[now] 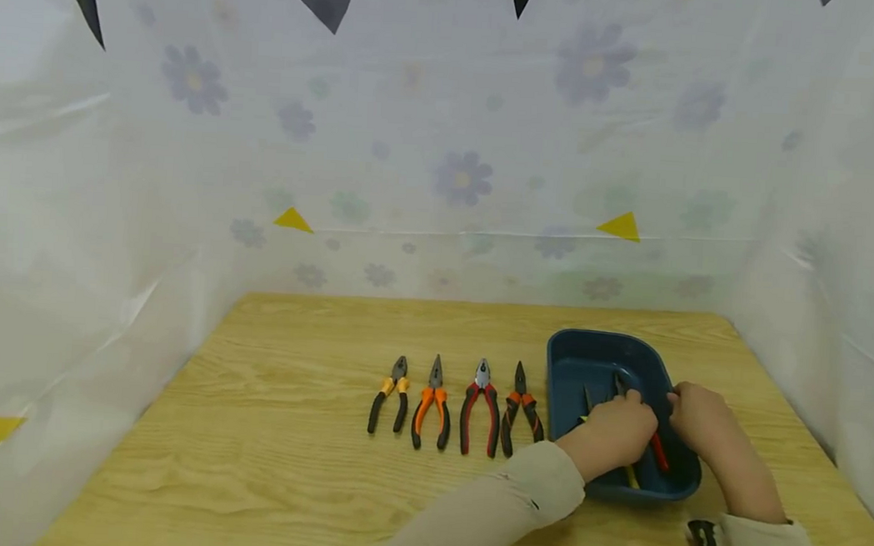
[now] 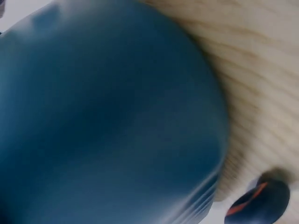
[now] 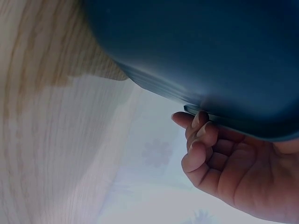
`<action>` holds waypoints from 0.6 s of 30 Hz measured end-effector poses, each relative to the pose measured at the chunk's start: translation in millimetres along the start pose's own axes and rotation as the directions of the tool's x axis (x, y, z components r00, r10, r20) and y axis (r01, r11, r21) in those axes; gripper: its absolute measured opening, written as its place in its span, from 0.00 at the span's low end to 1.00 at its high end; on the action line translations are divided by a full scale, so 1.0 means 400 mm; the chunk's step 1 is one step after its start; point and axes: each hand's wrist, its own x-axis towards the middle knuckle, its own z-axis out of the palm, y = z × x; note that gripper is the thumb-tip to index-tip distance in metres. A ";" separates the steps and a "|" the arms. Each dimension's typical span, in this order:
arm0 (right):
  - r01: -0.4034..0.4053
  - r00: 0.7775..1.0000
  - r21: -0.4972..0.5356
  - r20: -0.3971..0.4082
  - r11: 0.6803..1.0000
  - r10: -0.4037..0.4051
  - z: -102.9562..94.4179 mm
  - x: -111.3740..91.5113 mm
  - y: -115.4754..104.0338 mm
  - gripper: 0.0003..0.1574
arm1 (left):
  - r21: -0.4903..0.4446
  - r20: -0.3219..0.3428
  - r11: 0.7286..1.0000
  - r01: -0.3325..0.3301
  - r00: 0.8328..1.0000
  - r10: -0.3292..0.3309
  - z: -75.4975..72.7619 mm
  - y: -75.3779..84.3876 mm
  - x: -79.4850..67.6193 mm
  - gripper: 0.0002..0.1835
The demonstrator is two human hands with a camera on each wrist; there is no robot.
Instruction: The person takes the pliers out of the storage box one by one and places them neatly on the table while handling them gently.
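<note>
A dark blue bin stands on the right of the table. My left hand reaches down into it, fingers bent over red-handled pliers; I cannot tell whether they grip. A yellow-handled tool lies beside these, partly hidden by the hand. With curled fingers at the right rim, my right hand holds the bin. The right wrist view shows that hand from below, fingertips at the rim. In the left wrist view the bin wall hides the left hand.
Left of the bin, pliers lie in a row, heads away from me: yellow-black, orange, red-black and dark orange-black, the last close beside the bin. A floral plastic sheet hangs behind the wooden table.
</note>
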 end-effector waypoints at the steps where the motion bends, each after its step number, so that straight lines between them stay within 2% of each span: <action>1: -0.001 1.000 0.004 0.001 1.000 0.001 0.001 0.000 -0.001 0.16 | 0.005 -0.002 1.000 0.002 1.000 -0.002 0.002 0.000 0.002 0.11; 5: 0.005 1.000 0.003 -0.011 1.000 -0.005 0.004 0.000 0.000 0.16 | 0.010 -0.016 1.000 0.023 1.000 -0.023 0.005 0.001 0.005 0.13; 10: 0.018 0.999 -0.015 -0.027 1.000 -0.019 0.002 0.000 0.003 0.15 | 0.007 0.022 0.998 0.061 0.998 -0.062 0.002 0.007 0.005 0.21; 15: 0.027 0.999 -0.026 -0.035 0.999 -0.028 0.001 -0.003 0.010 0.15 | 0.099 0.059 0.994 0.036 0.997 -0.042 0.000 0.015 0.009 0.23; 18: 0.023 0.999 -0.024 -0.039 0.999 -0.024 0.000 -0.004 0.012 0.14 | 0.097 0.070 0.995 0.024 0.997 -0.031 0.001 0.019 0.016 0.23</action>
